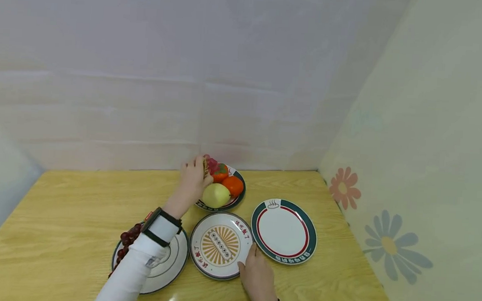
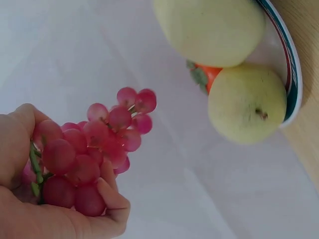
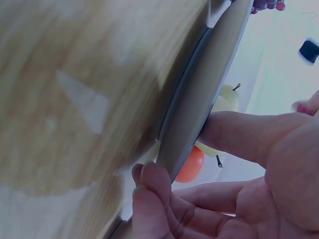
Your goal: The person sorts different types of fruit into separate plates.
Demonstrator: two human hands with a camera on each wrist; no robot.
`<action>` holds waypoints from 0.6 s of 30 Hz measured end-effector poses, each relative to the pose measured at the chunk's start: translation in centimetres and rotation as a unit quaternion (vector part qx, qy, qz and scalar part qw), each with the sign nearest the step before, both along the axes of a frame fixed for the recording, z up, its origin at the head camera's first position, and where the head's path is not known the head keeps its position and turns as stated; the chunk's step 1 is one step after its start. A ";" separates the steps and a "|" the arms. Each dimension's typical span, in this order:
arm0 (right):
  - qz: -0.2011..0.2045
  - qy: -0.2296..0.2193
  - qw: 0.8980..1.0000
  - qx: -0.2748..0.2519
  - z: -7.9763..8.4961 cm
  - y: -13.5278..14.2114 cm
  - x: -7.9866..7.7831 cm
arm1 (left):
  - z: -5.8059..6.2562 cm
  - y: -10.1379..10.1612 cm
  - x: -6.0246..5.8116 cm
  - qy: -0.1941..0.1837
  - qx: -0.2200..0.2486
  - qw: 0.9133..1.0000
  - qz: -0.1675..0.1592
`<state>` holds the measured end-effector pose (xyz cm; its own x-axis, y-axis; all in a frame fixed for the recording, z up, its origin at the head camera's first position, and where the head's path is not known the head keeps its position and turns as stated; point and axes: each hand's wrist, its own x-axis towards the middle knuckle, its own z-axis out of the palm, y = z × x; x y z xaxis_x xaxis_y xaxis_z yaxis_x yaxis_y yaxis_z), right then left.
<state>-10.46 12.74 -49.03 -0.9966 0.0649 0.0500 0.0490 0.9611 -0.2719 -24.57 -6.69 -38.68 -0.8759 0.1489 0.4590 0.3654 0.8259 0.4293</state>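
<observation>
My left hand (image 1: 191, 182) grips a bunch of pink grapes (image 2: 84, 164), its fingers curled round the lower part. In the head view these grapes overlap the far plate (image 1: 241, 197) of fruit. On that plate sit a pale yellow-green pear (image 1: 216, 195) and orange persimmons (image 1: 233, 186); the left wrist view shows two pears beside its rim. My right hand (image 1: 256, 276) pinches the rim of the middle plate (image 1: 234, 260), which bears a sunburst print and red characters. In the right wrist view the thumb (image 3: 239, 134) lies on one side of the rim, fingers on the other.
A green-rimmed white plate (image 1: 283, 231) lies right of the middle plate. On the left, another plate (image 1: 171, 268) carries dark red grapes (image 1: 129, 238), partly hidden by my left forearm. Walls stand behind the wooden table (image 1: 66, 232) and at both sides.
</observation>
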 end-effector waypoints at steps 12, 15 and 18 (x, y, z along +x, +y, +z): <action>0.003 -0.001 1.000 0.014 0.0 -0.1 0.0 | -4.2 -5.7 11.2 0.020 -0.087 0.996 0.018; 0.002 -0.006 1.000 0.017 0.0 -0.1 0.1 | -5.8 -6.2 12.7 0.014 -0.098 0.995 0.013; 0.000 -0.011 1.000 0.016 0.2 0.0 0.1 | -7.1 -6.2 13.8 -0.001 -0.119 0.993 0.008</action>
<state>-10.34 12.75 -48.87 -0.9975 0.0639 0.0300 0.0549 0.9695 -0.2389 -10.74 -12.93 -45.75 -0.8794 0.2392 0.4116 0.3515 0.9094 0.2224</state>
